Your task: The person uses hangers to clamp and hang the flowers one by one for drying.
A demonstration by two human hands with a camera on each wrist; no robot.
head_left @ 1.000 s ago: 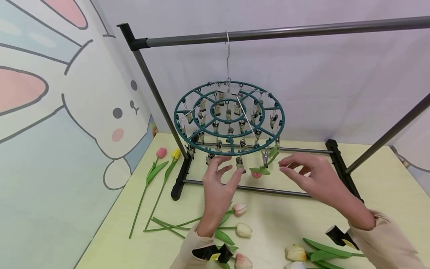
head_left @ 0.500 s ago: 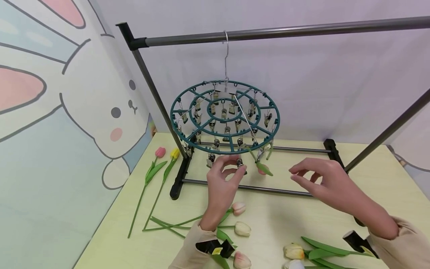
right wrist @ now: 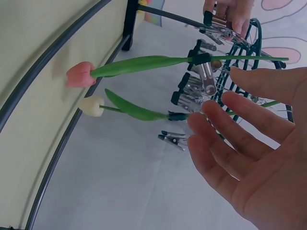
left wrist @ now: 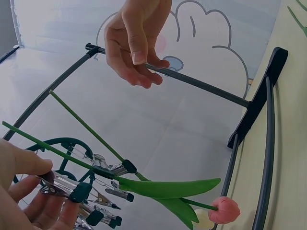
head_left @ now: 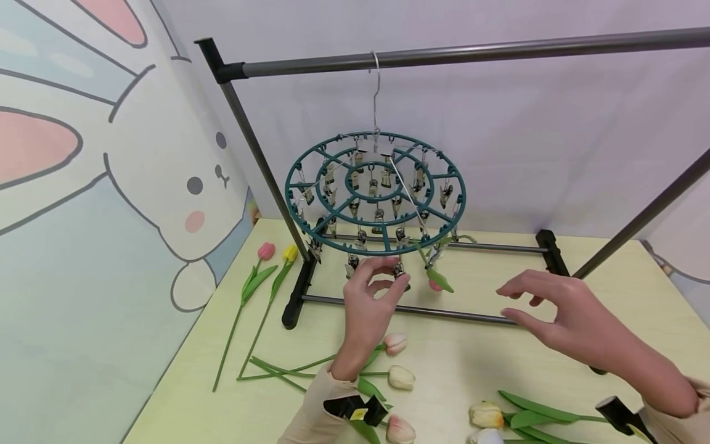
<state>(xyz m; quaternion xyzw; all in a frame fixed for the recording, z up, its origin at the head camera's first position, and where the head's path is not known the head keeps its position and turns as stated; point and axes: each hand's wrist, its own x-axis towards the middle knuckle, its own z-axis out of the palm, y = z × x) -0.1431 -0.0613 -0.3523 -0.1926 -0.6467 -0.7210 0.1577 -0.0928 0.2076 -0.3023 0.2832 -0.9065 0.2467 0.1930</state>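
My left hand (head_left: 368,305) pinches a metal clip (left wrist: 67,186) on the near rim of the round green clip hanger (head_left: 383,251). My right hand (head_left: 582,314) holds nothing; its fingers are apart, to the right of the hanger. Beside the pinched clip, a pink tulip (left wrist: 225,210) hangs head down, its stem gripped by another clip (left wrist: 115,167). Most of its flower is hidden behind its leaf in the head view. A whitish tulip (right wrist: 91,106) also hangs head down from a clip, clearest in the right wrist view.
The hanger hooks onto the rack's grey top bar (head_left: 471,53). On the table (head_left: 183,401) lie a pink tulip (head_left: 266,251) and a yellow tulip (head_left: 291,253) at left, several pale tulips (head_left: 401,377) in front, and more flowers (head_left: 487,415) at front right.
My right hand has drawn away to the right from the hanging pink tulip, its fingers spreading. My left fingers have closed on the neighbouring clip. The tulip and hanger have swung slightly.
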